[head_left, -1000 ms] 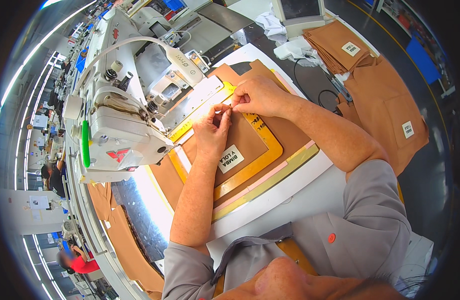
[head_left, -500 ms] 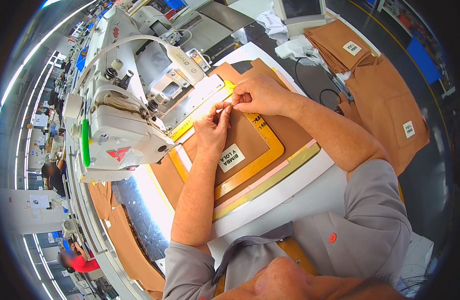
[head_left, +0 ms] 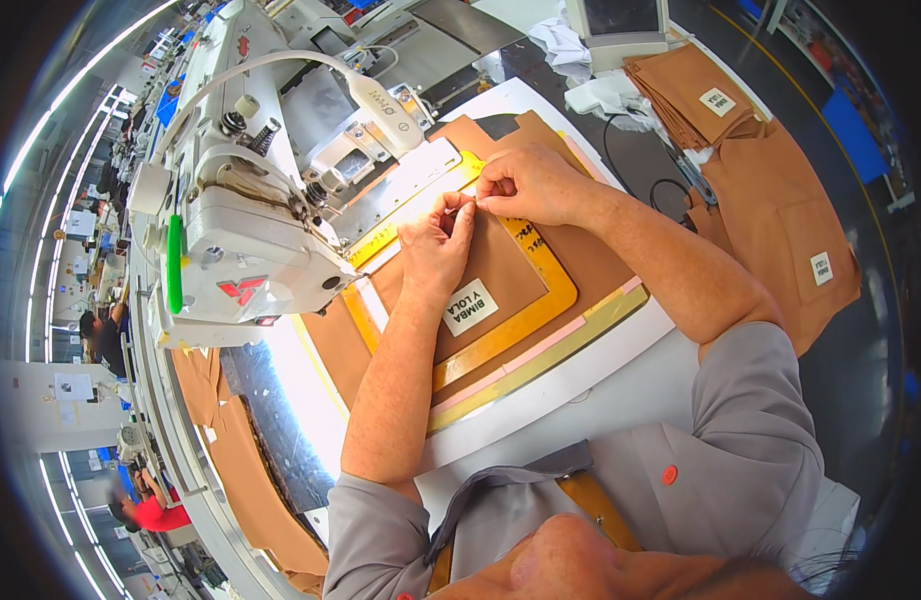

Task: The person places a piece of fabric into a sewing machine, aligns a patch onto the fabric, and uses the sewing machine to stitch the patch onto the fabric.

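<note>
Fingertip to fingertip, my left hand (head_left: 438, 245) and my right hand (head_left: 533, 187) meet over the upper part of a yellow frame (head_left: 506, 358). Both are pinched closed; whatever lies between the fingers is too small to make out. The frame rests on a brown flat piece of material (head_left: 603, 262), which has a white printed label (head_left: 470, 306) inside the frame. Just left of my left hand stands the head of a white industrial sewing machine (head_left: 271, 245), its needle area close to the frame's left side.
A stack of brown pieces (head_left: 671, 85) and larger brown panels (head_left: 761, 200) lie at the right, beside crumpled white material (head_left: 611, 98). More brown pieces (head_left: 261, 480) hang at the lower left. A monitor (head_left: 621, 20) stands at the back.
The whole view has shifted slightly. My hands keep their pinched pose together over the frame, with only a small change in the left fingers.
</note>
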The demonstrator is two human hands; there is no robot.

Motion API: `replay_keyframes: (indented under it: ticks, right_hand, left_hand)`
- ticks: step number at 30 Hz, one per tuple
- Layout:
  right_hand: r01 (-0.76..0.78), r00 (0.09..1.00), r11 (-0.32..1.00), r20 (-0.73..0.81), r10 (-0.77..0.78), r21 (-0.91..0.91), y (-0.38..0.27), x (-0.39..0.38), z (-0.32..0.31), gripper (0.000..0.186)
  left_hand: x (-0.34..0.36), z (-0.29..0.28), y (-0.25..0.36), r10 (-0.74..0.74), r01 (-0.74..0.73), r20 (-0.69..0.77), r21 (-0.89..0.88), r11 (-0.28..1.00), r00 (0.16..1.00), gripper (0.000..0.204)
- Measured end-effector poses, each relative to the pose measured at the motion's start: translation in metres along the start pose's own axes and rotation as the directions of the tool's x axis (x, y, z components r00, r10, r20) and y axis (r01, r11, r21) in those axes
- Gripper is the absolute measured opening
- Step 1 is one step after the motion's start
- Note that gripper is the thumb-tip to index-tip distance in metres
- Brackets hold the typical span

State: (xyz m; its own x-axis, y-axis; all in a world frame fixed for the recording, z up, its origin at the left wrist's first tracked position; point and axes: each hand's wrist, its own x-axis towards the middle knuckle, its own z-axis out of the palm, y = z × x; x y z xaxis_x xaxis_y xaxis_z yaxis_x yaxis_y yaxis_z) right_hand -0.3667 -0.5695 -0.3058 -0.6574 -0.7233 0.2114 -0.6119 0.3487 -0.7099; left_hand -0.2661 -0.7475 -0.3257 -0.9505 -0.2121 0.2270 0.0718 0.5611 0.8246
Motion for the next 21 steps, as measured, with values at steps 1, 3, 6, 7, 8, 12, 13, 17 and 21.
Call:
replay_keyframes:
  ticks: [1,3,6,7,8,12,13,17,21]
  right_hand:
    - [-0.009,1.0,1.0,-0.007,0.009,0.008,0.001,0.0,0.001,0.017]
    - [-0.016,1.0,1.0,-0.01,0.017,0.016,0.001,0.0,0.002,0.016]
    - [-0.039,0.999,0.999,-0.003,0.04,0.015,-0.003,0.0,0.002,0.015]
    - [-0.039,0.999,0.999,-0.015,0.039,0.018,-0.001,0.001,0.003,0.015]
    - [-0.038,0.999,0.999,-0.026,0.039,0.021,0.0,0.002,0.003,0.015]
    - [-0.028,0.999,1.0,-0.042,0.027,-0.008,0.002,0.001,0.003,0.015]
    - [-0.031,0.999,0.999,-0.042,0.03,-0.011,0.001,0.001,0.004,0.016]
    - [-0.038,0.997,0.999,-0.068,0.036,-0.02,-0.001,0.002,0.008,0.017]
    - [-0.06,0.995,0.997,-0.078,0.057,-0.048,0.001,0.002,0.011,0.017]
  left_hand:
    - [0.0,0.0,0.001,-0.01,0.01,0.0,0.021,1.0,1.0,0.006]
    - [0.001,0.001,0.003,-0.013,0.013,-0.003,0.022,1.0,1.0,0.006]
    - [0.0,0.0,0.003,0.029,-0.027,-0.03,0.048,0.998,0.999,0.006]
    - [0.0,0.001,0.002,0.075,-0.071,-0.05,0.072,0.995,0.996,0.007]
    - [0.0,0.002,0.003,0.075,-0.071,-0.054,0.071,0.995,0.996,0.007]
    - [-0.004,0.002,0.005,0.273,-0.238,-0.169,0.197,0.951,0.947,0.01]
    - [-0.005,0.001,0.005,0.321,-0.265,-0.17,0.286,0.921,0.932,0.012]
    - [-0.009,0.002,-0.002,0.292,-0.253,-0.095,0.297,0.921,0.952,0.01]
    - [-0.011,0.002,0.005,0.363,-0.312,-0.063,0.392,0.866,0.93,0.01]
